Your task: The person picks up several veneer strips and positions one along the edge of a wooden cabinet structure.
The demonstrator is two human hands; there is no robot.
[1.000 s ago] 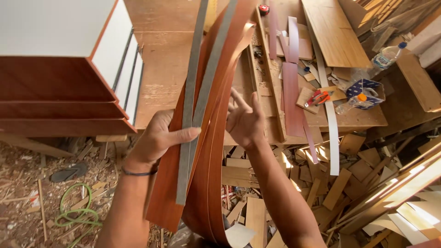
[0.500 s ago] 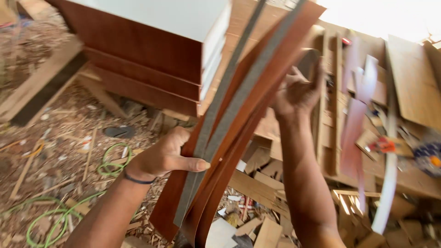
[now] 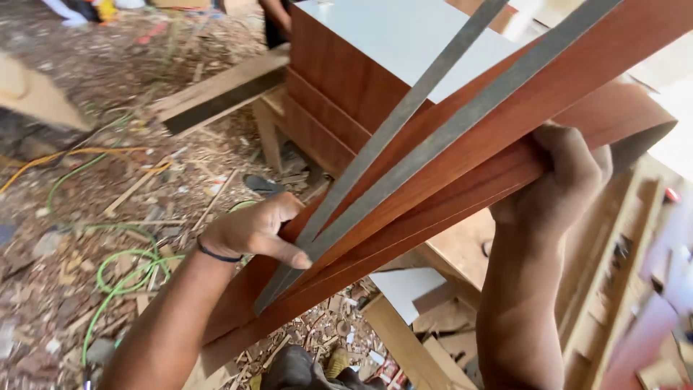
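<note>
Strips (image 3: 462, 166) swung over cabinet (image 3: 375, 65); hands (image 3: 253, 231) gripping.

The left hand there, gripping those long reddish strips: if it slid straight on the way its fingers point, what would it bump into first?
Probably the right hand. The left hand points up along the reddish-brown strips, and the right one grips them further up. Depth is hard to judge.

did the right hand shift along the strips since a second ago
Cannot tell. The right hand grips the strips further up than the left hand, much as before; the head camera swung left toward the cabinet, so nothing fixed settles it.
</note>
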